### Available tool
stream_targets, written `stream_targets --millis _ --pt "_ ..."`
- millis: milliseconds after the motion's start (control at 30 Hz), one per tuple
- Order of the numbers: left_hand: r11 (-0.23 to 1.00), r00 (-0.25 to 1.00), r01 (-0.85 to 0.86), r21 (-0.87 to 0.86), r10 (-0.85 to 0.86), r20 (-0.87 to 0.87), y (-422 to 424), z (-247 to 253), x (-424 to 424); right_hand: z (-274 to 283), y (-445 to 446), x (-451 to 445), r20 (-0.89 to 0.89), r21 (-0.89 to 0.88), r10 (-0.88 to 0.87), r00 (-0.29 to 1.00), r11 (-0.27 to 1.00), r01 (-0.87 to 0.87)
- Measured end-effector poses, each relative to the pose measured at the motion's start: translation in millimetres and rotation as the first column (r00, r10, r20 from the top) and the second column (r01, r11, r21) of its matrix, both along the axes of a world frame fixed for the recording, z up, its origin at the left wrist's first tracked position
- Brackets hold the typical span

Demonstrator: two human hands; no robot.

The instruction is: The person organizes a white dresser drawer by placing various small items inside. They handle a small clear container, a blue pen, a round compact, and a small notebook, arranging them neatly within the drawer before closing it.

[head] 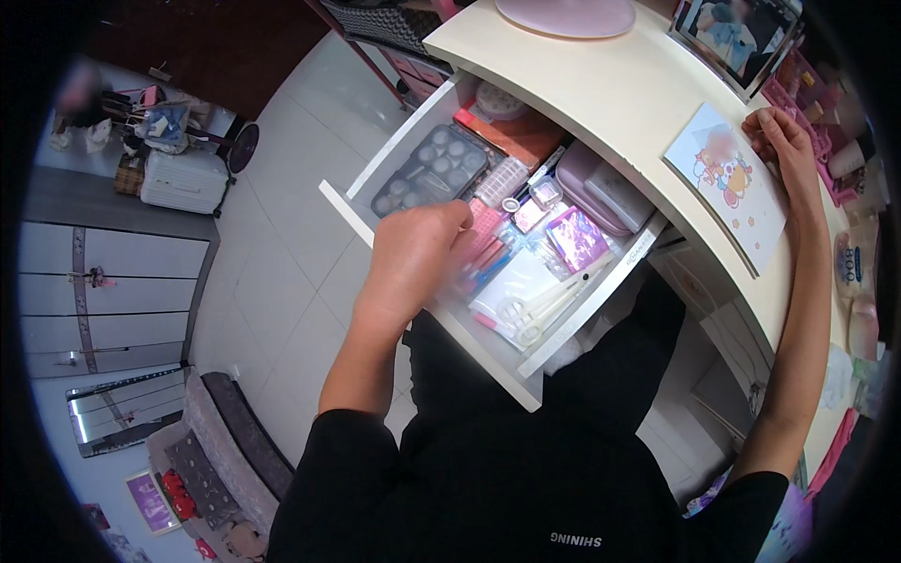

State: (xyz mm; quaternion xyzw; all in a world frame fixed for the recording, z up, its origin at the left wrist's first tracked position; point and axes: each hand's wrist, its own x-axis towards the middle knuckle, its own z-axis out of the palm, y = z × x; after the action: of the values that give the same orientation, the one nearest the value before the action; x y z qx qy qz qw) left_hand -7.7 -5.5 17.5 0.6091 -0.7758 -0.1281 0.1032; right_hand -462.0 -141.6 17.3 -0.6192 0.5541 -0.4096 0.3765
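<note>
My left hand (420,248) hangs over the front of an open white drawer (486,355), fingers curled; whether it holds anything cannot be seen. Below and beside it lie a clear-lidded case with round jars (440,169), a roll with a grid pattern (502,181), several pens (486,264), a shiny purple packet (577,238), white-handled scissors (542,310) and a lilac case (588,183). My right hand (779,141) rests at the far edge of a booklet with cartoon figures (735,186) on the cream desk (598,77), thumb and fingertips close together; anything between them cannot be made out.
A pink round base (570,15) and a framed picture (739,42) stand at the desk's back. Pink baskets (802,105) and a tissue pack (848,260) line its right side. The drawer juts out over my legs. A white suitcase (184,179) and a sofa (225,429) are farther left.
</note>
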Motion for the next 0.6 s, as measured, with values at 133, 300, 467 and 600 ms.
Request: stream_targets --millis 133,300,467,600 --pt "0.989 0.99 0.137 0.047 -0.138 0.017 2 -10 -6 -1 -1 2 -0.012 -0.006 -0.011 1.0 1.0 0.011" --pt "0.984 0.98 0.174 0.039 -0.177 0.087 10 -31 -10 1 0 2 -0.03 -0.01 -0.005 1.0 1.0 0.005" --pt "0.978 0.972 0.206 0.046 -0.209 0.103 11 -30 -11 1 1 1 -0.035 -0.003 -0.006 0.999 1.0 0.006" --pt "0.974 0.972 0.214 0.074 -0.22 0.085 12 -27 -12 5 4 10 -0.03 -0.031 0.005 1.0 1.0 -0.006"
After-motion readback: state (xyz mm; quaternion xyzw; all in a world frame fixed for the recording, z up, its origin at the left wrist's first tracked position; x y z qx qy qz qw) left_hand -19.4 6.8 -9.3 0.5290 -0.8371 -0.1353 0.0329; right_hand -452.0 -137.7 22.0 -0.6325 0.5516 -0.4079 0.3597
